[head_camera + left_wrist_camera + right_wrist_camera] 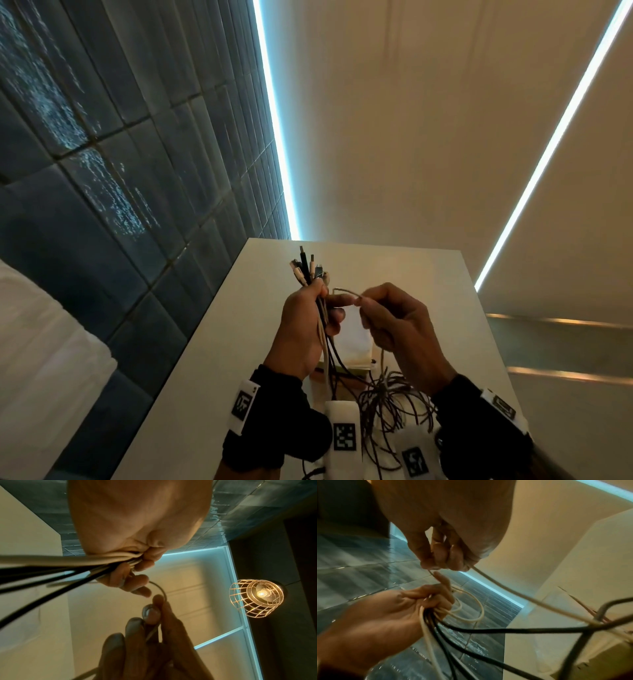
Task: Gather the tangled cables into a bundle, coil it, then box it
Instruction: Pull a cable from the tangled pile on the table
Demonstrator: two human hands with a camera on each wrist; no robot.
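My left hand is raised over the white table and grips a bundle of black and white cables, whose plug ends stick up above the fist. The right hand pinches one thin white cable that arcs over to the left fingers. In the left wrist view the left hand closes on the cable bundle, and the right fingers pinch the strand. In the right wrist view the right hand holds the white cable. A loose tangle hangs below.
A small pale box stands on the table behind the hands. Dark tiled wall runs along the left, with a lit strip at its edge. A wire-cage lamp glows in the left wrist view. White marker tags sit low in the head view.
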